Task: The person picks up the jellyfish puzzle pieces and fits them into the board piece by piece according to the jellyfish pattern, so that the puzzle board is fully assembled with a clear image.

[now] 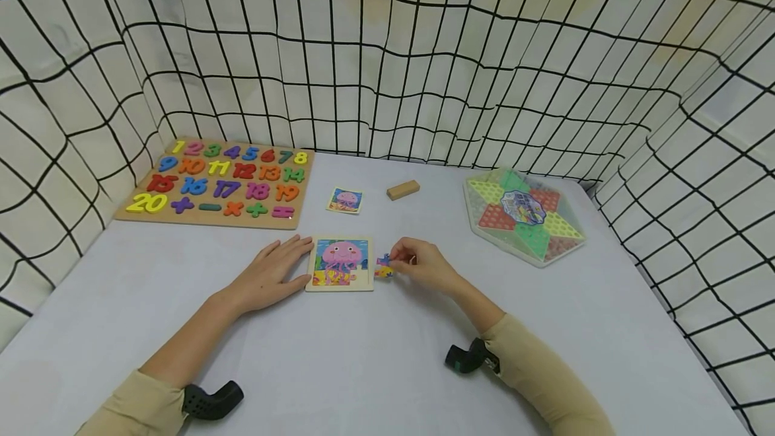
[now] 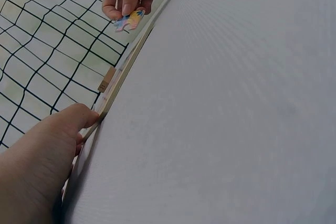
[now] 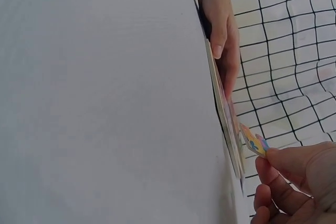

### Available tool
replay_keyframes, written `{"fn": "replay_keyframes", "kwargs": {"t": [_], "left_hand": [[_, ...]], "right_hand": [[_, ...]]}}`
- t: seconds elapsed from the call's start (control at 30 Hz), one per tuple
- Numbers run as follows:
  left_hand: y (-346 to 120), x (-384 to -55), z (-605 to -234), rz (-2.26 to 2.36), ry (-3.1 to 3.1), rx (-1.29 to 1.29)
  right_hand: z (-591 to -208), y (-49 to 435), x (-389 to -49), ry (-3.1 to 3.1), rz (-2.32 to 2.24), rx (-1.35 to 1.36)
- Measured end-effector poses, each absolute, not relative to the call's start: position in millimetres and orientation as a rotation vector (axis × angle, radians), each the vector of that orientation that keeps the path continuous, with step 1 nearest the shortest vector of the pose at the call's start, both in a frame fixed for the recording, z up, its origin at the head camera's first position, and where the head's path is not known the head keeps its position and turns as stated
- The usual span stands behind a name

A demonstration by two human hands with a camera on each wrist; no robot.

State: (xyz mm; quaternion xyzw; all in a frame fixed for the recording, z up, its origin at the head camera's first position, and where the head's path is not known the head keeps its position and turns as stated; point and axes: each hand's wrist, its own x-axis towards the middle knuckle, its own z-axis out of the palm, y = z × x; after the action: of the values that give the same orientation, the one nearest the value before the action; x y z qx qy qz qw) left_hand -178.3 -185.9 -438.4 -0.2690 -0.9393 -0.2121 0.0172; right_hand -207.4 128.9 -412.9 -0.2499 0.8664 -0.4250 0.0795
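A jigsaw puzzle [image 1: 342, 254] of a pink jellyfish lies in a pale wooden frame in the middle of the table, with a bare gap at its lower right corner. My left hand [image 1: 272, 274] rests flat on the table, fingers extended, thumb and fingertips at the frame's left edge. Just off the frame's right side, my right hand [image 1: 424, 264] pinches a puzzle piece [image 1: 384, 266] coloured blue, yellow and pink between thumb and fingers. In the right wrist view the piece [image 3: 253, 141] is held tilted beside the frame's edge.
Behind the puzzle lie a small jellyfish picture card [image 1: 346, 200] and a wooden block [image 1: 403, 190]. A number board [image 1: 212, 184] with colourful numerals stands back left, a hexagonal Chinese checkers box [image 1: 524, 215] back right. Black netting [image 1: 375, 52] encloses the table's back and sides.
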Motion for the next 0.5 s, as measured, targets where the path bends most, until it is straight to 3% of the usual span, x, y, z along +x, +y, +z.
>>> {"fn": "replay_keyframes", "kwargs": {"t": [0.5], "left_hand": [[-186,-177,-436,-0.646,-2.925,-0.834]], "right_hand": [[-414,98,-204,2.526,-1.261,-0.853]]}}
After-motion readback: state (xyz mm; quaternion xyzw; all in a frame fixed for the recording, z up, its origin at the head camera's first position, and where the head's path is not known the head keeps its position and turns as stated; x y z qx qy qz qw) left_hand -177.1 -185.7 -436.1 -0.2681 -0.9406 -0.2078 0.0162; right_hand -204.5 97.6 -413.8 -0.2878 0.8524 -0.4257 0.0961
